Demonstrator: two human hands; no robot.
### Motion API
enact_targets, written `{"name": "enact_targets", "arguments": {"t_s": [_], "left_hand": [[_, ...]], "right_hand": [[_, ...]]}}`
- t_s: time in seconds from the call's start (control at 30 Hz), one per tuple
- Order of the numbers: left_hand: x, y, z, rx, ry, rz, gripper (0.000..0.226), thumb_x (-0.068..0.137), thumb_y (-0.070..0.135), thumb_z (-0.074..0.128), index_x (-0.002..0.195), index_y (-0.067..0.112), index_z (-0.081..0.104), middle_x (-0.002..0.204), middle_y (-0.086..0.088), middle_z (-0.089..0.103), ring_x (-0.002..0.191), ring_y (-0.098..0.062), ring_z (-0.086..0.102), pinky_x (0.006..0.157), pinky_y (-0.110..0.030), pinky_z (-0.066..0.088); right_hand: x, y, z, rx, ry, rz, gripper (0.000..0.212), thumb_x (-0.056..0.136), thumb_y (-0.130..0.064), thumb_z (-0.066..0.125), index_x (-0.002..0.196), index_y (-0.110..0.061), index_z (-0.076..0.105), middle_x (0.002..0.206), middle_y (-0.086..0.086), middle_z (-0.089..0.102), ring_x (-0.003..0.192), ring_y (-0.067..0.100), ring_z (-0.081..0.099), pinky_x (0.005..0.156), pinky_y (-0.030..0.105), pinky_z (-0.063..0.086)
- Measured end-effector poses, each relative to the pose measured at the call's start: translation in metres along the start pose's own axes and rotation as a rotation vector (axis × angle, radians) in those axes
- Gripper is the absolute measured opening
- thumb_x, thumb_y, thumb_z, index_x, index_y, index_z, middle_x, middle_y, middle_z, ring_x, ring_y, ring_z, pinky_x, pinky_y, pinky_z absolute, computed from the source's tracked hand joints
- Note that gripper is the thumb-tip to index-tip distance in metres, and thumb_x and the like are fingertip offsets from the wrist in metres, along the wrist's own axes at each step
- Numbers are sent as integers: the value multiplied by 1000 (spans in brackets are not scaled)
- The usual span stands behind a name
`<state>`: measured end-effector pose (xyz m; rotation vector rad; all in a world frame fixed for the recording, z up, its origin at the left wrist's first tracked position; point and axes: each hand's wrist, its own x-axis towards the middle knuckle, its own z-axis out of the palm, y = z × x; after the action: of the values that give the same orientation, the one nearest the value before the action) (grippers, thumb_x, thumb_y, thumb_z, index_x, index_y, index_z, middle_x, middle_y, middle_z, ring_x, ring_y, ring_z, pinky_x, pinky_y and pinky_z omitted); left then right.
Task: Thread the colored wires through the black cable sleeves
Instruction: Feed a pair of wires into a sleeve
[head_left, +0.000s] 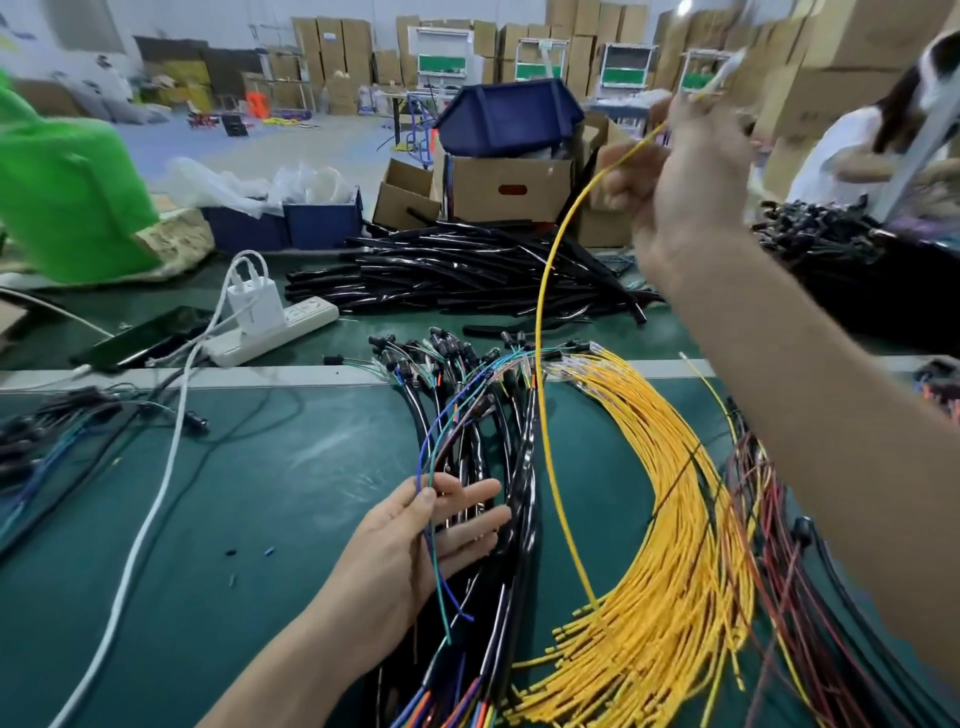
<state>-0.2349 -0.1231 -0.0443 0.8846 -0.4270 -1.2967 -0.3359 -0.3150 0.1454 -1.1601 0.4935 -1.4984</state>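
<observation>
A green table mat (291, 493) carries everything, and the yellow wire bundle (670, 545) fans across its near right part. Far behind the bundle stand stacked cartons (332, 47); their labels are too blurred to read. Behind the bundle, across a pale strip, lies a pile of black cable sleeves (467, 275). Touching the bundle's left edge lie black sleeved harnesses (519, 467) with coloured wire ends. Dark red wires (769, 519) overlap the bundle's right edge. Behind the bundle, past the sleeve pile, a cardboard box (509, 187) has a dark blue bin (509, 111) tipped over on top of it. Far left of the bundle and behind it, two blue bins (322, 223) hold clear plastic bags (234, 187).

The right hand (691, 192) is raised above the bundle, its fingers curled round a single yellow wire (545, 291) that arcs down into the bundle. The left hand (410, 551), left of the bundle over the harnesses, pinches the blue and green wires (431, 457) under its thumb, other fingers straight. Well left of the bundle sits a white power strip (275, 332) with a charger (249, 301) plugged in.
</observation>
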Motion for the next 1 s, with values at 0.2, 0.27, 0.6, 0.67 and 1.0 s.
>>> {"name": "enact_targets", "arguments": {"t_s": [0.2, 0.27, 0.6, 0.67, 1.0], "left_hand": [[-3, -1, -2, -35, -98, -31, 27, 88, 15, 41, 107, -1, 50, 115, -26, 64, 104, -40, 64, 87, -41, 55], [-3, 0, -4, -23, -107, -44, 27, 88, 15, 41, 109, 0, 50, 113, -22, 66, 88, -35, 70, 75, -39, 59], [0, 0, -6, 2, -48, -7, 34, 84, 12, 46, 114, -3, 54, 57, -2, 43, 40, -3, 24, 30, -12, 23], [0, -1, -5, 24, -70, -6, 27, 84, 14, 47, 104, -3, 55, 57, -2, 44, 39, -3, 24, 31, -12, 23], [5, 6, -8, 62, -35, -10, 26, 82, 20, 52, 95, -2, 60, 57, 0, 44, 39, 0, 28, 32, -11, 26]], "right_hand": [[-12, 64, -6, -38, 101, 190, 22, 104, -17, 28, 87, -15, 42, 50, 6, 64, 36, 16, 54, 37, 19, 40], [-15, 81, -10, -65, 117, 205, 23, 104, -17, 28, 86, -16, 42, 51, 6, 64, 36, 16, 55, 37, 18, 41], [-74, 108, -30, -836, -619, 671, 44, 100, -31, 44, 81, 1, 66, 63, 7, 63, 37, 8, 49, 36, 14, 36], [-102, 109, -31, -804, -846, 799, 50, 100, -39, 43, 81, 1, 67, 52, -2, 61, 38, 7, 50, 38, 14, 37], [-116, 107, -32, -376, -813, 840, 24, 98, -23, 48, 93, -8, 67, 100, 17, 68, 65, 13, 58, 44, 12, 32]]}}
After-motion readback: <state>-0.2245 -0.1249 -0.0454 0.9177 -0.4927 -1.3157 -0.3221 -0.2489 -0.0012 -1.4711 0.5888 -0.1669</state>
